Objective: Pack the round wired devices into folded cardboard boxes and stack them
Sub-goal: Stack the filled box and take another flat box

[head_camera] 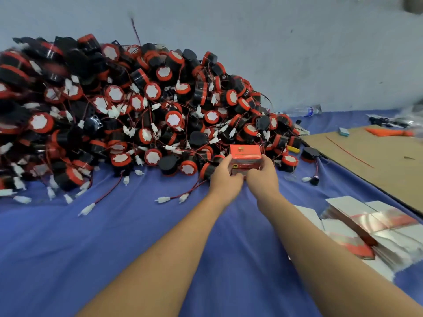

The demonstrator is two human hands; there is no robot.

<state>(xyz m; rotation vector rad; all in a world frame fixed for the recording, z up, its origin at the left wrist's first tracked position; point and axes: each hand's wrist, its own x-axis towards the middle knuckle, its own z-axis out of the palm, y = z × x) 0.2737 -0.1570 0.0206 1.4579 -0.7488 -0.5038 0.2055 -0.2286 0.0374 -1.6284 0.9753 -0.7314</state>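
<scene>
box: one folded red cardboard box (245,154), mid blue cloth (137,236), right at the near foot of the device heap, touching it or nearly
left hand: left hand (225,173) curled round the box's left end, gripping it
right hand: right hand (263,173) curled round the right end, fingers over the front face, gripping the same box
box state: a pale strip runs across the front, possibly a flap not tucked; can't tell if a device is inside
step (my read): closing or seating this one box; could equally be about to load it
done: one box folded, nothing more on show; no stack of packed boxes in view
left: nearly everything. Heap looks barely dented, stacking not started as far as visible
devices: heap of round wired devices (137,106), black bodies, red rims, white plugs on red leads; fills the far-left of the cloth up against the wall; too many to count, easily hundreds
strays: about three devices loose at the heap's right foot, beside the cardboard sheet
flat blanks: fanned sheaf of unfolded boxes (366,227) at the near-right edge; overlapped, count not readable
cardboard sheet: one cardboard sheet (366,152), far-right edge, small bits on it
bottle: one water bottle (302,110) lying at the far edge by the wall
hands count: two, both on the box
</scene>
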